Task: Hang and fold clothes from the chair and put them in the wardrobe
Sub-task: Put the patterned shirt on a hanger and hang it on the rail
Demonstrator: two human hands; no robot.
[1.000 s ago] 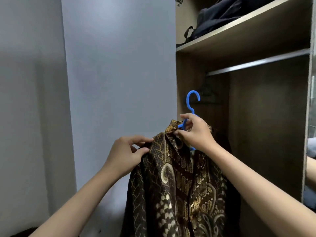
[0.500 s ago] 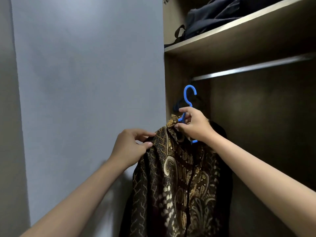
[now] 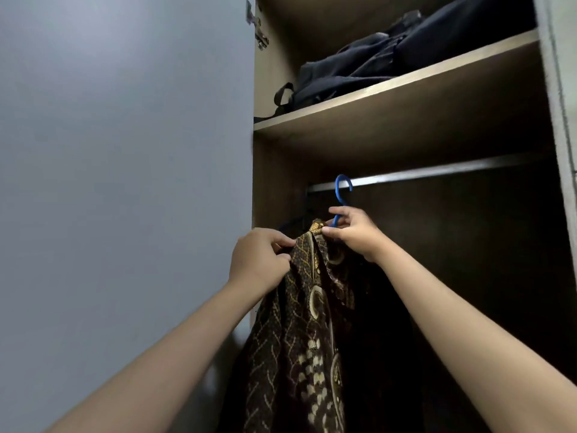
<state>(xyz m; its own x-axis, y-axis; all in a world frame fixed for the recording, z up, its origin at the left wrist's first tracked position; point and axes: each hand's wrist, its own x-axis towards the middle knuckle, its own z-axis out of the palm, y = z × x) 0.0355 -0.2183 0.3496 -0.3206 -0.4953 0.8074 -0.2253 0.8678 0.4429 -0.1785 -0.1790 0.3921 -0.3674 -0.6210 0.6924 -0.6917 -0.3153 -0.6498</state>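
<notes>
A dark brown batik shirt (image 3: pixel 306 332) with gold patterns hangs from a blue plastic hanger (image 3: pixel 341 195). My right hand (image 3: pixel 352 232) pinches the hanger's neck and the shirt collar. My left hand (image 3: pixel 259 260) grips the shirt's left shoulder. The hanger's hook reaches up to the metal rail (image 3: pixel 437 173) inside the open wardrobe; whether the hook rests on the rail I cannot tell. The rest of the hanger is hidden under the shirt.
A wooden shelf (image 3: pixel 406 79) above the rail carries a dark bag (image 3: pixel 374 67). The grey wardrobe door (image 3: pixel 125 182) stands open on the left, its hinge (image 3: pixel 257 29) near the top. Something dark hangs at the rail's left end (image 3: pixel 296 220).
Both hands have raised the shirt and hanger up and into the wardrobe. The hook, well below the rail before, is now level with it.
</notes>
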